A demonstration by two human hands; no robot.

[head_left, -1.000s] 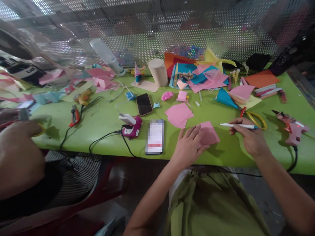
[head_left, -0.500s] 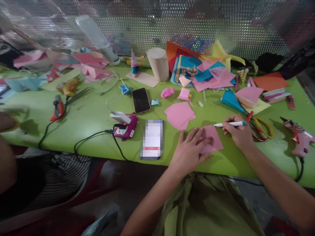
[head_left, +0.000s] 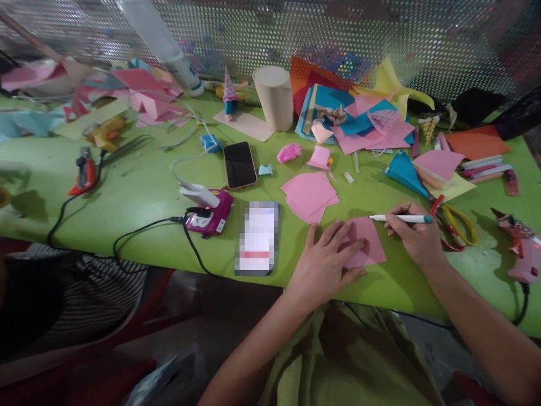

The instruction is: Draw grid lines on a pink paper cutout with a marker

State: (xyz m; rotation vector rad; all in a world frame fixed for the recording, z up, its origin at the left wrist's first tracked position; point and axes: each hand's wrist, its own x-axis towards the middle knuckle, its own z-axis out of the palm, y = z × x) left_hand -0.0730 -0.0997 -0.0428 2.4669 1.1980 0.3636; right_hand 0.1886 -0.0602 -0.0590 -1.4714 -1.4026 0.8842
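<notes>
So the pink paper [head_left: 372, 245] is a plain little sheet with straight edges, lying pretty much flat on the green table [head_left: 262, 293], its left part hidden under the spread left hand [head_left: 323, 262]. The marker [head_left: 413, 219] is a slim white one with a teal-green back end, held nearly level in the right hand [head_left: 416, 239], dark tip pointing left at the sheet's far edge, can't tell if it's actually touching.
</notes>
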